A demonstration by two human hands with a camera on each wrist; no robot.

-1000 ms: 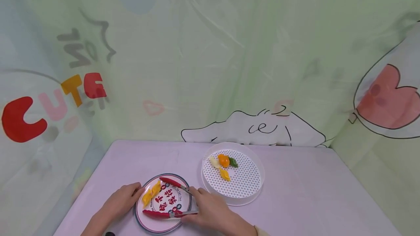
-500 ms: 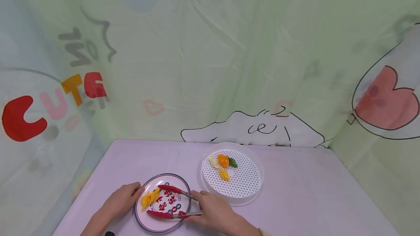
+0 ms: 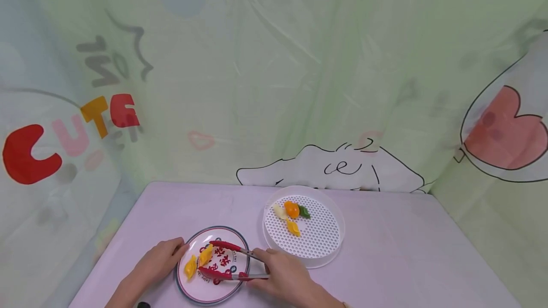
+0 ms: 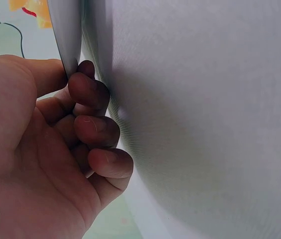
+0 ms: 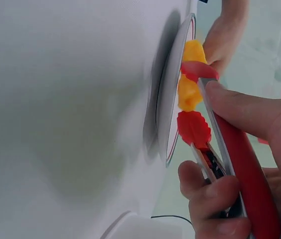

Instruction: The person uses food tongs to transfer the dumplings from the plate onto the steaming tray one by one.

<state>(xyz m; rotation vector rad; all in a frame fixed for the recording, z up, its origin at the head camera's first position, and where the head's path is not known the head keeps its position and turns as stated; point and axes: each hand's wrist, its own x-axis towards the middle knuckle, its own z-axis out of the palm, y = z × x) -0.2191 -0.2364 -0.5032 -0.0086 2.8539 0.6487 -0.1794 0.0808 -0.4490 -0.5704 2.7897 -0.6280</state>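
My left hand (image 3: 156, 263) pinches the left rim of a white plate (image 3: 210, 293) with a dark edge and red lettering. In the left wrist view its thumb and fingertips meet at the plate's edge (image 4: 67, 35). My right hand (image 3: 282, 274) grips red-tipped metal tongs (image 5: 245, 174), spread over the plate. One yellow dumpling-shaped piece (image 3: 206, 255) lies between the red tips. A second yellow piece (image 3: 190, 267) sits just left of it, near the rim by my left hand.
A round white perforated tray (image 3: 318, 236) with a raised rim stands behind and right of the plate. It holds an orange piece (image 3: 292, 209), a green piece (image 3: 304, 212), a pale piece (image 3: 280, 211) and a yellow piece (image 3: 293, 227). A printed curtain (image 3: 274, 84) hangs behind the table.
The tongs' tips have come closer together. The two yellow pieces, earlier lying against each other, now lie slightly apart, one shifted right. My left hand has stayed at the rim.
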